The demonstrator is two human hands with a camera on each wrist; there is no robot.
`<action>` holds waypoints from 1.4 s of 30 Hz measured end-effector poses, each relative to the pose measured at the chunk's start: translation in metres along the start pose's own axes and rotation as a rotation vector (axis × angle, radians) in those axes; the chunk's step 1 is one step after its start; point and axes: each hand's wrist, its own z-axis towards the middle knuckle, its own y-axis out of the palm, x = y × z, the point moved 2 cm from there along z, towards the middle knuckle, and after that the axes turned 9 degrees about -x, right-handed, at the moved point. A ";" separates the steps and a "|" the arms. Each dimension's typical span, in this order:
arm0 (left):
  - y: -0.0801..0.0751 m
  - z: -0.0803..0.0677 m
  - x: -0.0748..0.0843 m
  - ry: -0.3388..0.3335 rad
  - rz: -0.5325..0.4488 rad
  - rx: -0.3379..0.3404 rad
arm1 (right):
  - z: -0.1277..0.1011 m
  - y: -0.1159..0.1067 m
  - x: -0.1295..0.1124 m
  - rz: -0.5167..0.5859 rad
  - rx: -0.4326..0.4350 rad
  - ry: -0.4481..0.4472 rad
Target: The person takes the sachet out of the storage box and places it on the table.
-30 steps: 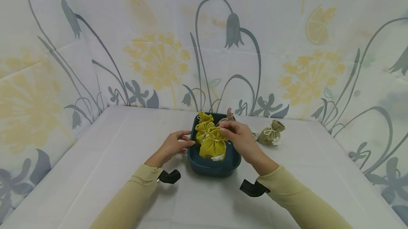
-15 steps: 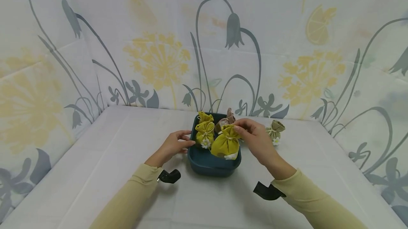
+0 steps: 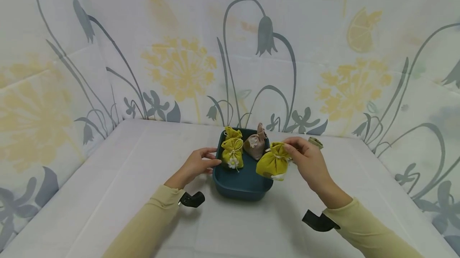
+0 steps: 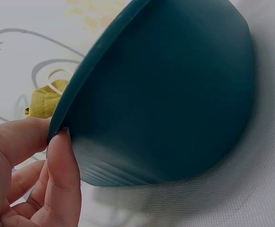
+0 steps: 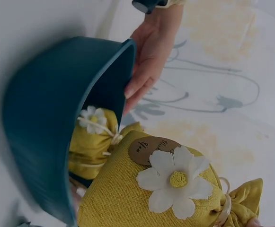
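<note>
My right hand (image 3: 308, 163) pinches the gathered neck of a yellow drawstring pouch (image 3: 271, 165), held tilted at the right rim of a dark blue tub (image 3: 238, 191). In the right wrist view this pouch (image 5: 113, 189) shows a white fabric flower (image 5: 177, 179) and a small brown tag (image 5: 151, 147). At the tub's left side is my left hand (image 3: 195, 164); the left wrist view has its thumb and fingers (image 4: 61, 175) pinching the rim. Inside the tub, two yellow pouches (image 3: 232, 155) stand along the left, and a pinkish-brown pouch (image 3: 255, 147) leans at the back right.
An olive-beige pouch (image 3: 316, 142) stands on the white-covered table (image 3: 151, 142) to the right, mostly hidden by my right hand. A flower-printed cloth (image 3: 183, 70) rises behind the table.
My right hand has lifted the yellow pouch from over the tub's middle and carried it right, to the right rim. More of the tub's floor shows. The left hand stays on the rim.
</note>
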 end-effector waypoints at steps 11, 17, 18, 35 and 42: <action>0.000 0.000 0.000 0.005 0.004 -0.003 | -0.005 -0.025 0.020 -0.048 0.067 -0.013; 0.000 0.000 0.001 0.007 0.010 -0.003 | -0.007 -0.038 0.035 -0.060 0.097 -0.023; 0.000 0.000 0.001 0.008 0.011 -0.002 | -0.007 -0.040 0.037 -0.063 0.101 -0.021; 0.000 0.000 0.002 0.007 0.023 0.000 | -0.008 -0.063 0.079 -0.147 0.145 0.082; 0.000 0.000 0.001 0.007 0.014 0.002 | -0.007 -0.069 0.091 -0.178 0.157 0.122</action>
